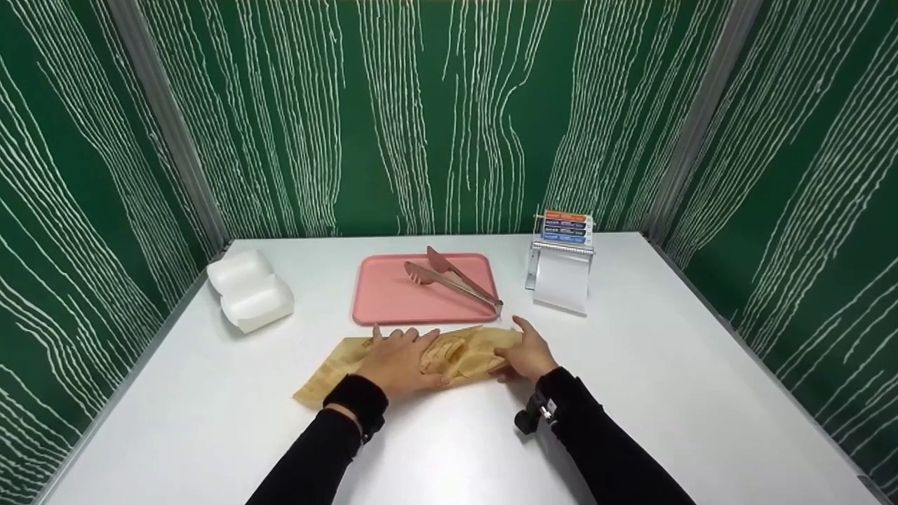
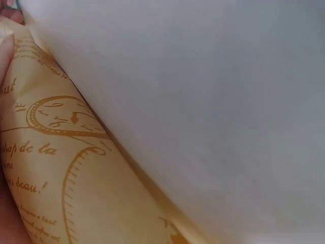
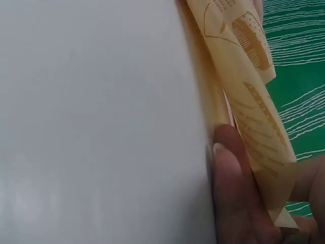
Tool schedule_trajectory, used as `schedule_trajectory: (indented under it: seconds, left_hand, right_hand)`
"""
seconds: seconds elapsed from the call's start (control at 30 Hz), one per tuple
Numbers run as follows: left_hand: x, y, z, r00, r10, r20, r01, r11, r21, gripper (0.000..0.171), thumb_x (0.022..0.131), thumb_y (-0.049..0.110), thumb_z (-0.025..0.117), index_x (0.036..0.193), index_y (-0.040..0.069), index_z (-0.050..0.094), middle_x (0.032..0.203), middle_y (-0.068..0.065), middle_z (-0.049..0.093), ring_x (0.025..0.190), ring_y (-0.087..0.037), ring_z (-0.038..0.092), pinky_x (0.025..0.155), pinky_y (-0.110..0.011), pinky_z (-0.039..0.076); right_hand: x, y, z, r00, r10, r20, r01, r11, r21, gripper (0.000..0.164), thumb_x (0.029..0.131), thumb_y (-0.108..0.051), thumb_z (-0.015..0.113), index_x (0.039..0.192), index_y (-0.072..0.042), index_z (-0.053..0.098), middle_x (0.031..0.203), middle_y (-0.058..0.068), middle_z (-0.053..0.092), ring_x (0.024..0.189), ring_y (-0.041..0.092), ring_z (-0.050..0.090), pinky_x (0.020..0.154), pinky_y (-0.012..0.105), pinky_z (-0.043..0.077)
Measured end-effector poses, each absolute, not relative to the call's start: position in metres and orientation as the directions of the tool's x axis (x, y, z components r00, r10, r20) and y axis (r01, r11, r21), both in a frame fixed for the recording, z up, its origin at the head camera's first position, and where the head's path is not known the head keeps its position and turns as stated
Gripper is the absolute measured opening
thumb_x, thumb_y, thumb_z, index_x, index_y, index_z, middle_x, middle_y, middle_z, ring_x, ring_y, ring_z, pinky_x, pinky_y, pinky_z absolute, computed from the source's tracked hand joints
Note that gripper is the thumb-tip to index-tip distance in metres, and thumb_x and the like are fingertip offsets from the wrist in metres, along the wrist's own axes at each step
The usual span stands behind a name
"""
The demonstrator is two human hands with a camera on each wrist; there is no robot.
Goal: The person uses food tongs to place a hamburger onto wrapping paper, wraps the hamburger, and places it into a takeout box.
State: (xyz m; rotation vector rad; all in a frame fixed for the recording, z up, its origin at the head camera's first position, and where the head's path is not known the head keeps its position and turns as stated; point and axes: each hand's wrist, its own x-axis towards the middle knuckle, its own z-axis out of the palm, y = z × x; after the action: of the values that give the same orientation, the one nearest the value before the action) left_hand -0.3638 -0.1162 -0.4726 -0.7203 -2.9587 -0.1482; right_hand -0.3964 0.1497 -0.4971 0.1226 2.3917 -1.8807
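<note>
Printed tan paper (image 2: 56,132) slants across the white tabletop (image 2: 218,101).

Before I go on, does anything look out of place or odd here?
Slightly: the tongs lie slantwise on the tray, their joined end over its right rim rather than inside it. Nothing looks spilled.

Head view: your light is bright and even, almost bleaching the white table (image 1: 449,456) nearest you | soft shadows beside your sleeves (image 1: 596,449) | left wrist view: greyer, lettering on your printed paper (image 2: 51,137) slightly soft | right wrist view: pale glare lower left, dark shadow edging your right fingers (image 3: 229,175)
</note>
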Motion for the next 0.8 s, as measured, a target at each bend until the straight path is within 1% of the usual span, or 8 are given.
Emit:
schedule_trajectory:
  seconds: [0.07, 0.17, 0.23, 0.3, 0.37, 0.43, 0.67, 0.8]
  left_hand:
    - [-0.363, -0.116, -0.472, -0.886, 0.451, 0.111, 0.461, 0.883, 0.087, 0.096, 0.090, 0.079, 0.062, 0.163, 0.019, 0.045, 0.153, -0.018, 0.058, 0.141, -0.044, 0.053, 0.116, -0.083, 0.019]
    - [-0.363, -0.115, -0.471, -0.887, 0.446, 0.118, 0.458, 0.881, 0.119, 0.082, 0.101, 0.073, 0.049, 0.163, 0.018, 0.046, 0.154, -0.018, 0.057, 0.141, -0.045, 0.053, 0.117, -0.083, 0.018]
    - [-0.363, -0.115, -0.470, -0.887, 0.445, 0.128, 0.459, 0.879, 0.129, 0.071, 0.109, 0.064, 0.040, 0.162, 0.017, 0.048, 0.154, -0.018, 0.057, 0.140, -0.045, 0.053, 0.116, -0.083, 0.019]
    - [-0.362, -0.115, -0.469, -0.883, 0.449, 0.133, 0.465, 0.876, 0.130, 0.062, 0.114, 0.054, 0.032, 0.161, 0.016, 0.048, 0.155, -0.019, 0.056, 0.141, -0.046, 0.053, 0.116, -0.083, 0.019]
    - [-0.360, -0.115, -0.468, -0.880, 0.455, 0.138, 0.471, 0.875, 0.113, 0.060, 0.115, 0.050, 0.032, 0.162, 0.016, 0.047, 0.155, -0.018, 0.056, 0.140, -0.045, 0.054, 0.116, -0.083, 0.021]
    - [-0.360, -0.114, -0.468, -0.877, 0.457, 0.148, 0.473, 0.875, 0.105, 0.059, 0.114, 0.050, 0.035, 0.161, 0.016, 0.048, 0.154, -0.018, 0.057, 0.139, -0.045, 0.055, 0.116, -0.083, 0.021]
    - [-0.359, -0.114, -0.471, -0.873, 0.456, 0.174, 0.477, 0.873, 0.102, 0.058, 0.113, 0.050, 0.040, 0.157, 0.014, 0.053, 0.150, -0.020, 0.060, 0.137, -0.047, 0.056, 0.114, -0.085, 0.019]
    - [-0.358, -0.113, -0.471, -0.875, 0.450, 0.178, 0.468, 0.880, 0.081, 0.059, 0.113, 0.051, 0.042, 0.158, 0.014, 0.053, 0.150, -0.019, 0.060, 0.136, -0.046, 0.057, 0.115, -0.084, 0.021]
  right_hand:
    - [-0.395, 0.151, -0.495, -0.988, 0.019, -0.151, 0.152, 0.197, -0.969, 0.094, 0.090, 0.004, 0.072, 0.166, 0.003, 0.016, 0.159, 0.042, 0.032, 0.070, 0.019, 0.070, 0.056, 0.032, 0.063]
    - [-0.392, 0.154, -0.493, -0.982, 0.046, -0.182, 0.187, 0.140, -0.972, 0.092, 0.092, -0.005, 0.073, 0.162, 0.013, 0.016, 0.160, 0.040, 0.031, 0.091, 0.023, 0.065, 0.065, 0.032, 0.064]
    - [-0.390, 0.154, -0.493, -0.978, 0.060, -0.198, 0.203, 0.108, -0.973, 0.076, 0.092, -0.009, 0.075, 0.151, 0.018, 0.034, 0.145, 0.035, 0.050, 0.092, 0.021, 0.062, 0.067, 0.030, 0.063]
    - [-0.390, 0.154, -0.495, -0.973, 0.038, -0.228, 0.230, 0.042, -0.972, 0.051, 0.095, -0.009, 0.074, 0.133, 0.017, 0.052, 0.117, 0.024, 0.066, 0.083, 0.017, 0.064, 0.067, 0.030, 0.062]
    - [-0.390, 0.153, -0.497, -0.969, 0.002, -0.247, 0.247, -0.020, -0.969, 0.027, 0.097, -0.007, 0.072, 0.113, 0.013, 0.062, 0.091, 0.010, 0.068, 0.072, 0.014, 0.066, 0.067, 0.030, 0.063]
    - [-0.390, 0.152, -0.498, -0.968, -0.038, -0.248, 0.250, -0.072, -0.966, 0.015, 0.100, -0.003, 0.066, 0.106, 0.010, 0.066, 0.079, 0.006, 0.068, 0.067, 0.013, 0.068, 0.067, 0.033, 0.065]
    - [-0.388, 0.153, -0.495, -0.973, -0.075, -0.216, 0.226, -0.164, -0.960, 0.021, 0.107, 0.000, 0.053, 0.116, 0.015, 0.064, 0.077, 0.006, 0.072, 0.068, 0.015, 0.072, 0.066, 0.034, 0.064]
    - [-0.385, 0.148, -0.488, -0.990, -0.009, -0.142, 0.142, -0.154, -0.978, 0.018, 0.106, -0.003, 0.058, 0.093, 0.003, 0.069, 0.067, -0.002, 0.059, 0.059, 0.007, 0.057, 0.055, 0.021, 0.050]
